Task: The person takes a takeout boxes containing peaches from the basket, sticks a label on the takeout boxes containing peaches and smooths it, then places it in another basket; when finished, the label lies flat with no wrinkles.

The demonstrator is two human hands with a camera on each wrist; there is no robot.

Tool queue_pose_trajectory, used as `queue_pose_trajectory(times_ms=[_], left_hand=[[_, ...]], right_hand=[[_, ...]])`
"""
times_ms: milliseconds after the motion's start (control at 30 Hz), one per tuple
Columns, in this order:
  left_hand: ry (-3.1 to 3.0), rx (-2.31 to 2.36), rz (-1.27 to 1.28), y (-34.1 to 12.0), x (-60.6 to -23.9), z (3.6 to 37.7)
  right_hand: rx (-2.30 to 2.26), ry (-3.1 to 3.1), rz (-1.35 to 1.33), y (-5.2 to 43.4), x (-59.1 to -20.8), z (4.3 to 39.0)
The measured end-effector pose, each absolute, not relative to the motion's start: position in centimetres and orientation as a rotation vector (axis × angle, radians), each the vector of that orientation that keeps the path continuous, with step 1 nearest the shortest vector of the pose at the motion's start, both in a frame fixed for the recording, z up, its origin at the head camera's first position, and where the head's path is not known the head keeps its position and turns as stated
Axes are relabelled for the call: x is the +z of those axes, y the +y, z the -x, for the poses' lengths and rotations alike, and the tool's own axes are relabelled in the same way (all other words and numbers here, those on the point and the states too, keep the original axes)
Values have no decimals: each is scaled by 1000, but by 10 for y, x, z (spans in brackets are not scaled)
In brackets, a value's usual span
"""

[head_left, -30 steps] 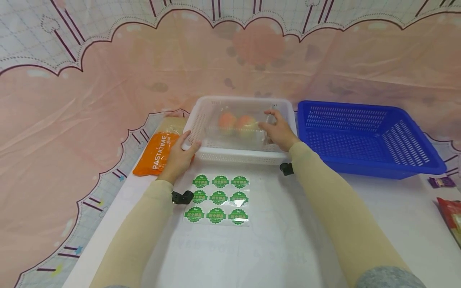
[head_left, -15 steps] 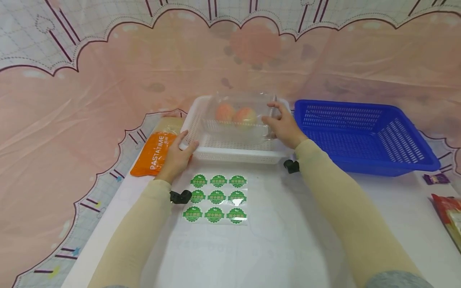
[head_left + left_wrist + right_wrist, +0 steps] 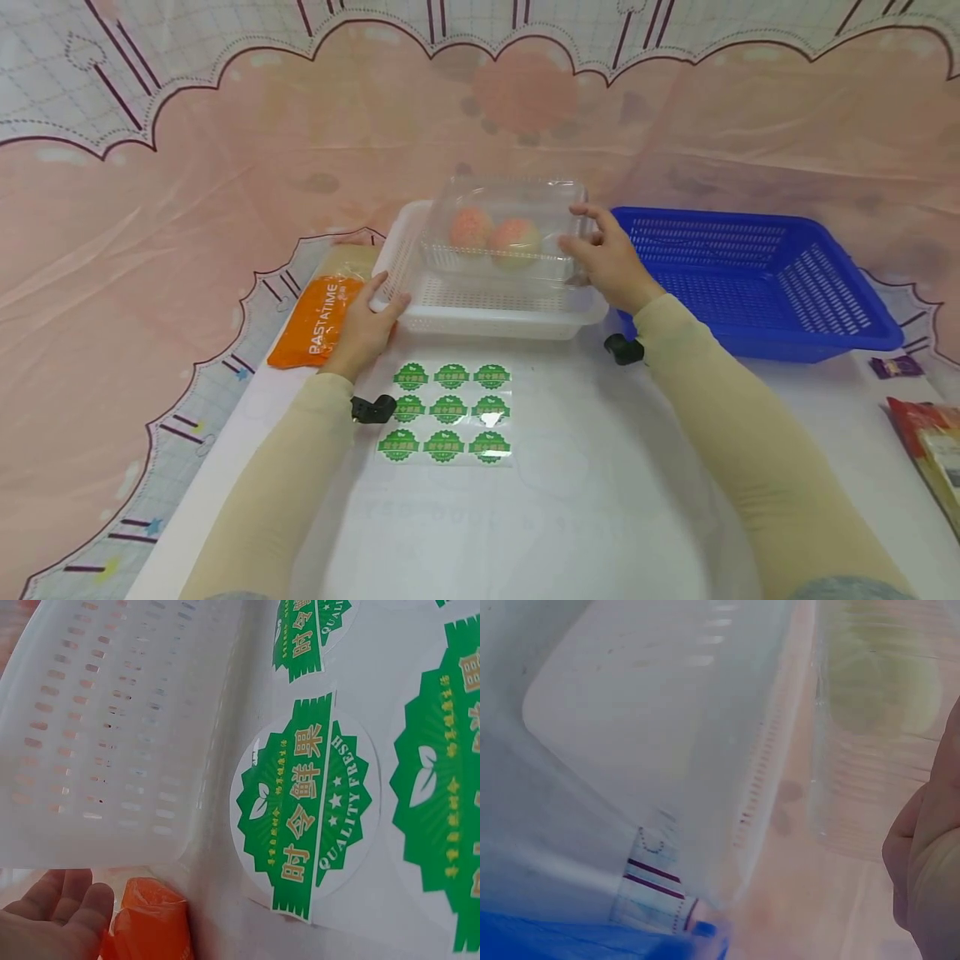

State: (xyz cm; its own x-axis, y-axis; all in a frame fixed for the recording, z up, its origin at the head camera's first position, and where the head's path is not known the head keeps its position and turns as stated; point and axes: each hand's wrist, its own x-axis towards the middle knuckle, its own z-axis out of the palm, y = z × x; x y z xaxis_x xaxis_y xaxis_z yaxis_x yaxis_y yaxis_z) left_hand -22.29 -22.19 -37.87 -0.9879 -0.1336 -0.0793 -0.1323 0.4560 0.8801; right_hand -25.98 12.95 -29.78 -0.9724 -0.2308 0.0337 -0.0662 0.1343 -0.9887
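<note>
My right hand grips the right end of a clear plastic box, with two round pink-and-yellow fruits inside. The box is raised and slightly tilted over a white perforated basket. Part of the right hand appears beside the box's ridged wall in the right wrist view. My left hand holds the basket's front left corner, thumb at the rim. Its curled fingers show close below the basket wall in the left wrist view.
A sheet of green round stickers lies in front of the basket. An orange bag marked PASTATIME lies left of it. To the right stand a blue basket, a small purple packet and a red packet.
My right hand has lifted the clear box with its fruits up from the white basket and slightly right. My left hand stays at the basket's corner.
</note>
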Motion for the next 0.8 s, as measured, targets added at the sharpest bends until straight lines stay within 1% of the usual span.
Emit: queue_pose_trajectory(times_ms=[267,467,800], left_hand=[[-2695,-1592,-229,-222,-380,225],[-2704,-1576,-230,-223,-380,225],[-2688,-1618,-221,-222,-380,225]], right_hand=[[-1969,2325,373,143,-288,244],[-1904,2409,376,153,-287,232],[-1811,2509,408,172,-285,202]])
